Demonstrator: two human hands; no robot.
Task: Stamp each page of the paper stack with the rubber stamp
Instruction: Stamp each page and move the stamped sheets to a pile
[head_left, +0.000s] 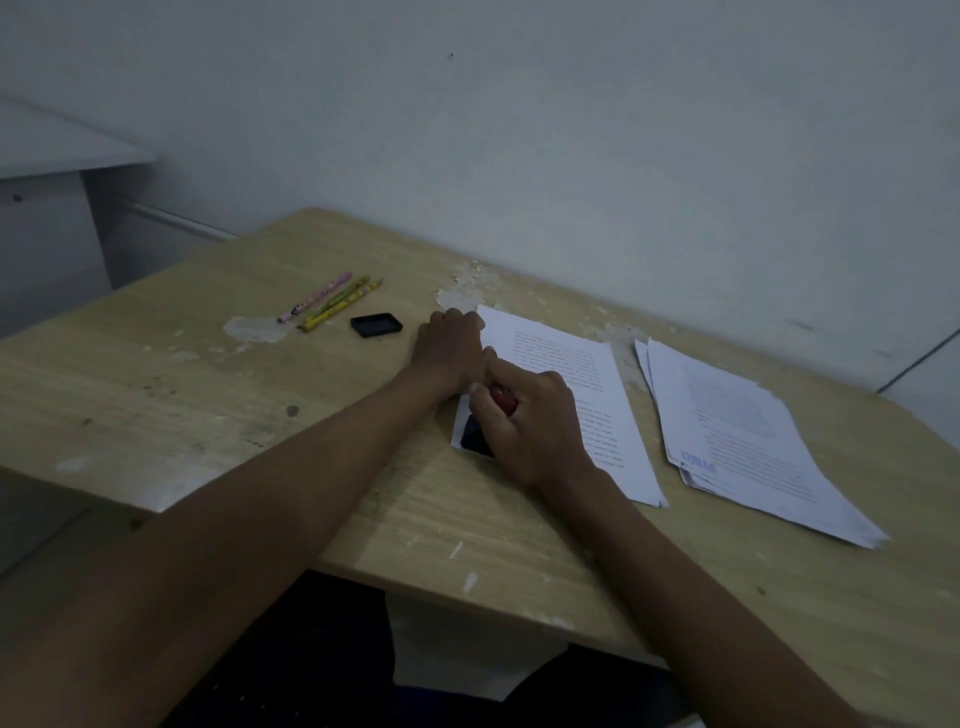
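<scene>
A stack of printed white pages (566, 364) lies in the middle of the wooden table (218, 395). My right hand (530, 421) grips the rubber stamp (480, 434), whose red handle top shows between the fingers; its black base sits down on the near left corner of the top page. My left hand (449, 345) lies on the stack's left edge, fingers curled downward, knuckles up. A second pile of pages (748, 436) lies to the right, and its top sheet carries a blue stamp mark (698, 460) near the lower left corner.
A black ink pad (376, 325) lies open left of my left hand. Three pencils (332, 301) lie beyond it. The tabletop has patches of peeled veneer near the wall. A white desk (62, 156) stands at the far left.
</scene>
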